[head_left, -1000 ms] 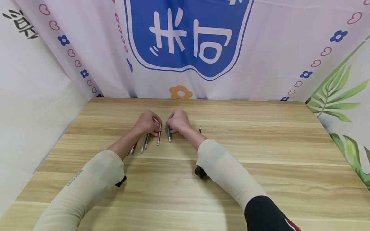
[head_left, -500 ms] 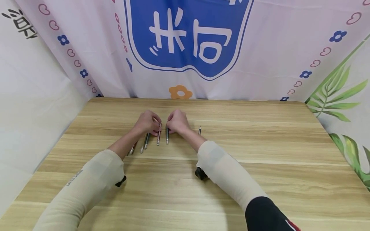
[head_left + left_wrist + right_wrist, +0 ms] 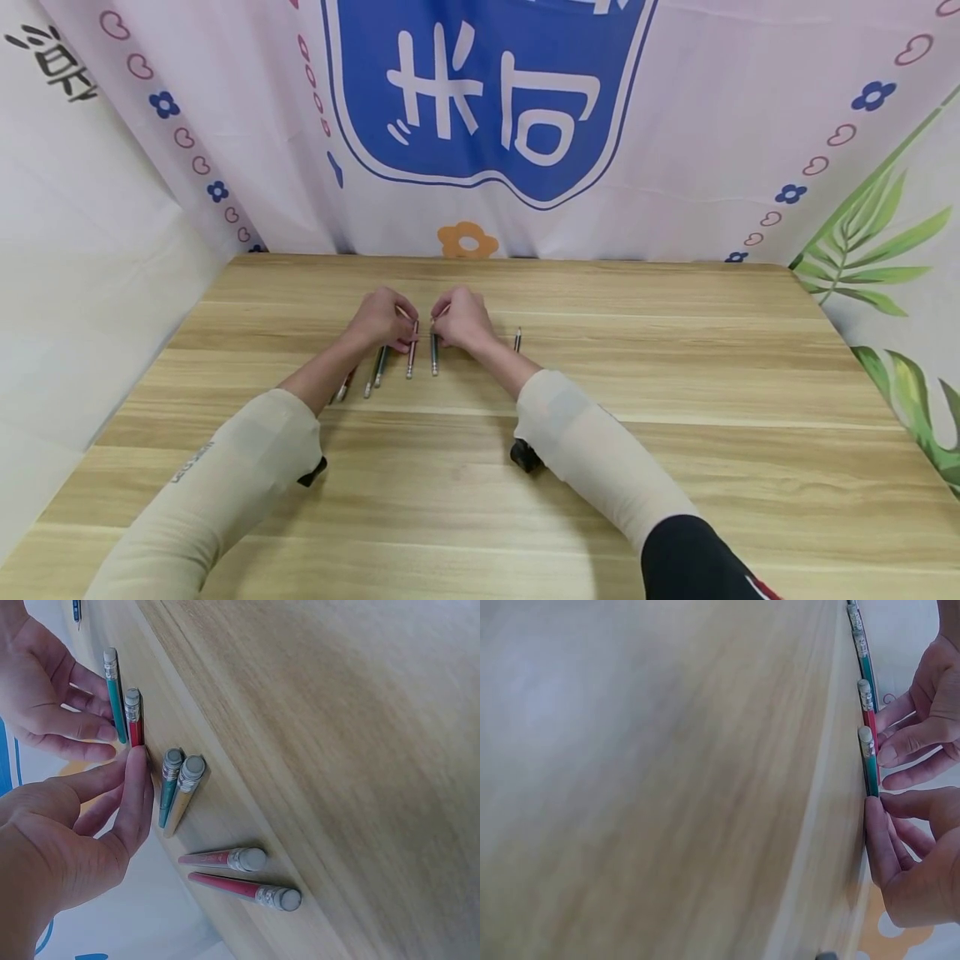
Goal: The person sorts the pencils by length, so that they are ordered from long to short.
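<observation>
Both hands are side by side near the far middle of the table. My left hand (image 3: 381,321) pinches a red pencil (image 3: 411,358) by its far part, with the eraser end toward me. Just right of it, my right hand (image 3: 463,318) holds a green pencil (image 3: 434,358) between thumb and fingers, also eraser end near. These two pencils lie almost parallel with a small gap. In the left wrist view, another green pencil (image 3: 168,796) and a yellowish pencil (image 3: 184,799) lie close together beside the left hand, then two red pencils (image 3: 232,886) further along.
A dark pencil (image 3: 517,340) lies apart, partly hidden behind the right forearm, point away from me. The wooden table (image 3: 675,358) ends at a printed cloth (image 3: 300,192) hanging along its far edge.
The green pencil has shifted slightly left and straightened beside the red one. My right fingers have parted a little at its far end. The left hand has stayed in place.
</observation>
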`<state>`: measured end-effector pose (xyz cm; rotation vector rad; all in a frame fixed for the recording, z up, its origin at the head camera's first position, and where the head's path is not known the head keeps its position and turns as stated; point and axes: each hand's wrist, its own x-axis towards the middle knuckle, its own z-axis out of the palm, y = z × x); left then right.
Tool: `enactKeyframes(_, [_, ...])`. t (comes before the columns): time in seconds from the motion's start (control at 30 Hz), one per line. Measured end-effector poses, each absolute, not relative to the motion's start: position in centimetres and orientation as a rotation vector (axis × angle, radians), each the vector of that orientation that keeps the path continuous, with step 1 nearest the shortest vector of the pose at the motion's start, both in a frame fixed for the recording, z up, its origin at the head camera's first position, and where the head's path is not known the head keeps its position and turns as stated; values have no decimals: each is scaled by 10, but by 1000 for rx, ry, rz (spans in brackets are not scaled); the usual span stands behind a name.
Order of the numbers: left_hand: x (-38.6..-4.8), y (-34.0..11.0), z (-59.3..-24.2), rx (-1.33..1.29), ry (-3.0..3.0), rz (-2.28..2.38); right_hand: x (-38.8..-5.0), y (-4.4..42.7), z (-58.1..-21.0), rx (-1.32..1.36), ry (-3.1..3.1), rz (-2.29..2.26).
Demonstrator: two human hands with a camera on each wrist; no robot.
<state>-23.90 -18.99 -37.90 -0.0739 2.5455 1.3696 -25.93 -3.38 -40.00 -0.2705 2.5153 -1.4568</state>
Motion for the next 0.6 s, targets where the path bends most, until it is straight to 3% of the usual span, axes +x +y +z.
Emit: enactKeyframes(0.6, [-240,-191,-381,-46,2586,1330,-255,-23,-391,-360,2430,-1500])
